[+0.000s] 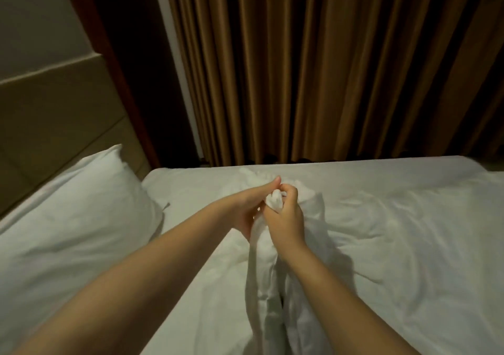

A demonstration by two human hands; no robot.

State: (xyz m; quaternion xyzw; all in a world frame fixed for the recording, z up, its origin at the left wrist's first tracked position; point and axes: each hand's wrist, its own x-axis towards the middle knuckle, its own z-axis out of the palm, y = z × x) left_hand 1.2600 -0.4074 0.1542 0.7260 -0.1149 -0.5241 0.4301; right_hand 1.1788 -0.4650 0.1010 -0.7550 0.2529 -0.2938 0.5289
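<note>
**Both hands on the bunched white cloth, mid-bed**

My right hand (287,219) is curled tight round the top of a white cloth (263,262), gathered into a thick rope. A small tuft of the cloth pokes out above my bent fingers, just beside my thumb. My knuckles face up and my wrist angles back toward me.

My left hand (246,210) comes in from the other side and touches the same bunch. The fingers I can see lie straight and close together, pointing away from me, with the tips reaching past the tuft. My palm presses against the side of the cloth. Whether my lower fingers wrap under it I cannot tell, since the cloth and my right hand hide them.

The cloth is lifted a little at my hands. From there it hangs back toward me in long folds between my forearms and rests on the bed (403,234). It sits about in the middle of the mattress, and the sheet around it is creased.

A white pillow (68,218) lies at the left, well apart from my hands, against a padded headboard (54,103). A brown pleated curtain (327,68) hangs behind the far edge of the bed.
</note>
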